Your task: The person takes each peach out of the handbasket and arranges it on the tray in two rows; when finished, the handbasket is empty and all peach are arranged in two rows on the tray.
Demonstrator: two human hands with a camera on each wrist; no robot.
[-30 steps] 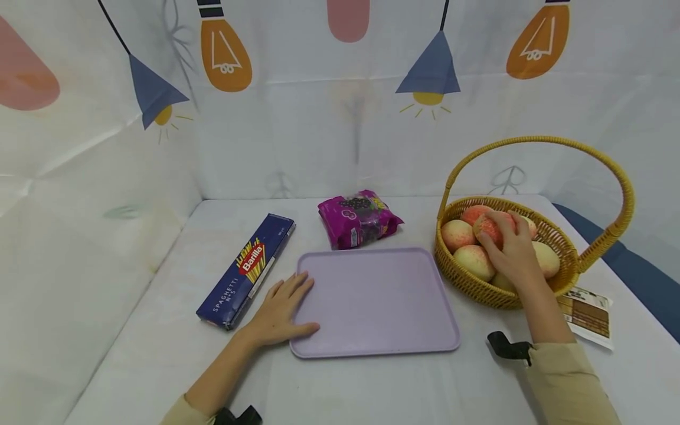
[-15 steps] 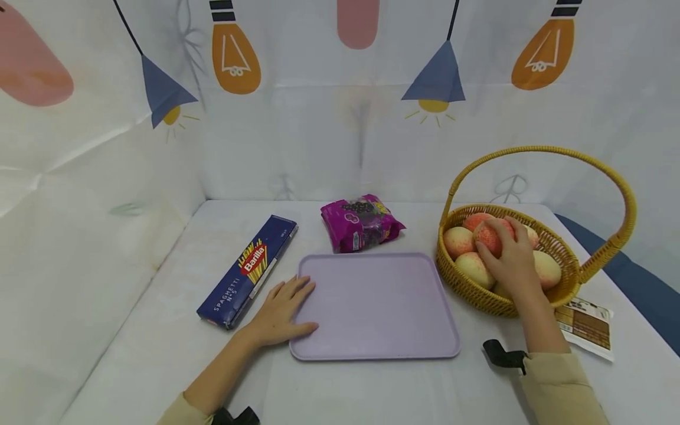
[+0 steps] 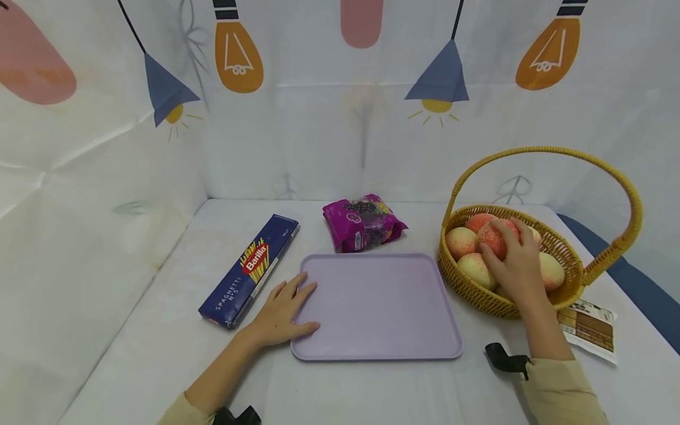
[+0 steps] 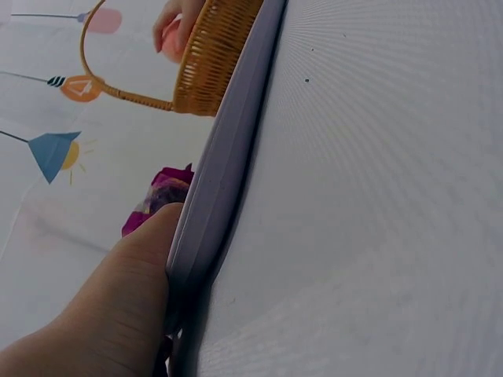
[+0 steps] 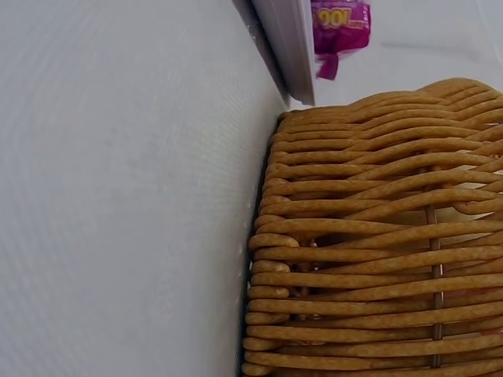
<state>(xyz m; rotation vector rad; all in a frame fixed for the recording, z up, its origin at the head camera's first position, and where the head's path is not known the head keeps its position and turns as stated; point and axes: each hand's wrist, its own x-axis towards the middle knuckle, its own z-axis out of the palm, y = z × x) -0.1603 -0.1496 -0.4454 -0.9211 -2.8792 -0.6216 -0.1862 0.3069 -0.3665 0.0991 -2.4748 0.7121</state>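
Observation:
My left hand rests with spread fingers on the left edge of a plain lilac tray. In the left wrist view its thumb lies along the tray's side wall. Over at the right, my right hand reaches into a yellow wicker basket with a tall hoop handle. Its thumb and fingers grip a red peach on top of several paler peaches. The right wrist view shows only the woven basket wall close up, so that hand is hidden there.
A blue spaghetti box lies slantwise left of the tray. Behind the tray is a purple snack bag. A brown-and-white packet pokes out from under the basket's right front. A patterned white cloth hangs behind the table.
The head view has tilted slightly, so the scene sits a little lower. Both hands stay in place, the left on the tray, the right on the red peach.

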